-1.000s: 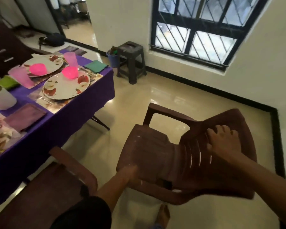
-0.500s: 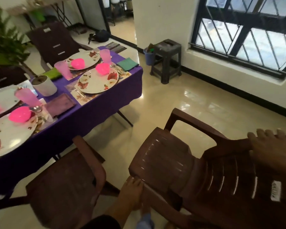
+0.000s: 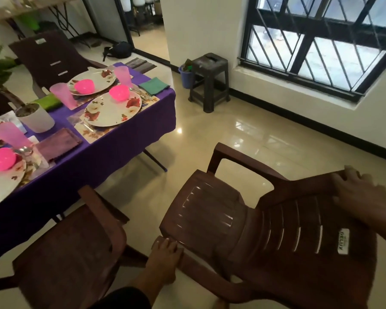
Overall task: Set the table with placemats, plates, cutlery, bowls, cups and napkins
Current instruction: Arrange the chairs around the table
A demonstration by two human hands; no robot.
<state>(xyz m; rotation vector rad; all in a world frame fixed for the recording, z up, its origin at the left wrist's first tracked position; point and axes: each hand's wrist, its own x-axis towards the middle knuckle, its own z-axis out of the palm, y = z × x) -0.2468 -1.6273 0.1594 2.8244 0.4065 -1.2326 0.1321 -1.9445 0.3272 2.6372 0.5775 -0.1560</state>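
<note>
1. Since the earlier frame, the brown chair point(image 3: 243, 221) is seen swung slightly further from the bench point(image 3: 120, 148).
2. Its seat front edge is clasped by the left hand point(image 3: 165, 255).
3. Its backrest top is clasped by the right hand point(image 3: 363, 192).
4. Plates point(image 3: 114, 110), pink bowls point(image 3: 119, 92), cups point(image 3: 64, 95) and napkins point(image 3: 154, 85) are laid on the bench.
</note>
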